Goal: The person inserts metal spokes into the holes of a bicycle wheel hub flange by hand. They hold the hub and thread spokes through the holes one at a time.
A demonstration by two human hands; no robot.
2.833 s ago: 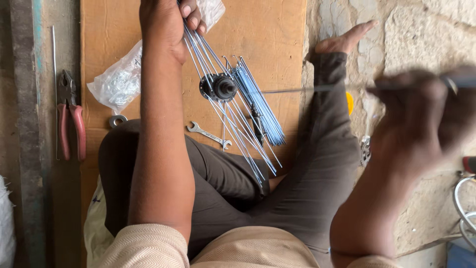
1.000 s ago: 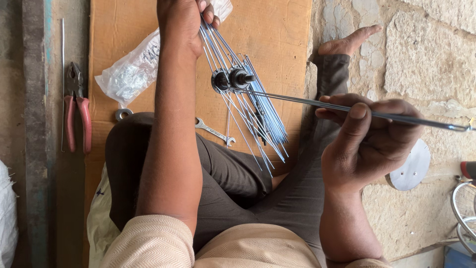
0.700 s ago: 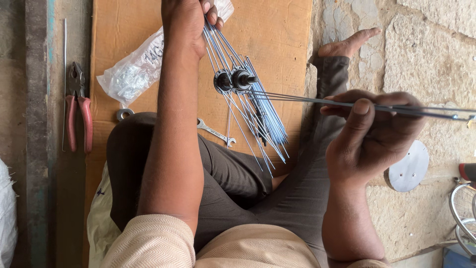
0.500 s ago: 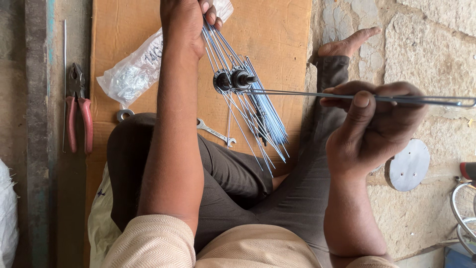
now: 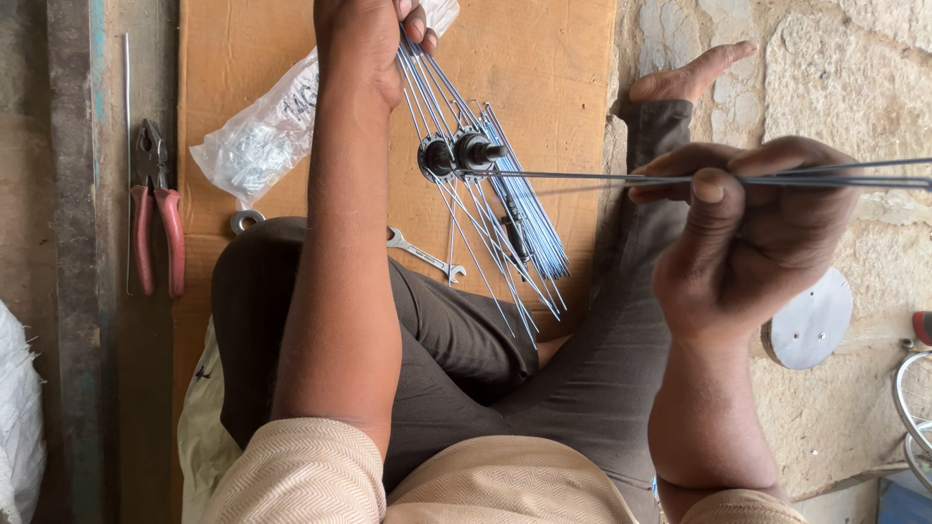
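My left hand (image 5: 364, 39) grips a fan of thin metal spokes (image 5: 485, 252) at their upper ends, and the spokes run through a small black wheel hub (image 5: 456, 153). My right hand (image 5: 748, 238) pinches a long thin spoke (image 5: 602, 177) that runs level from the hub to the frame's right edge. A bundle of bluish spokes (image 5: 529, 209) lies on the cardboard sheet (image 5: 544, 68) behind the hub. I sit cross-legged, with my dark trousers (image 5: 456, 359) under the work.
Red-handled pliers (image 5: 155, 209) lie at the left on a dark strip. A clear plastic bag (image 5: 267, 136), a spanner (image 5: 422, 254) and a metal ring (image 5: 245, 221) lie on the cardboard. A round metal disc (image 5: 811, 320) rests on the stone floor at right, and a wheel rim (image 5: 913, 408) shows at the edge.
My right hand swung in from the far right, raised the long spoke to level and brought its end to the hub. My left hand and the hub stayed almost still.
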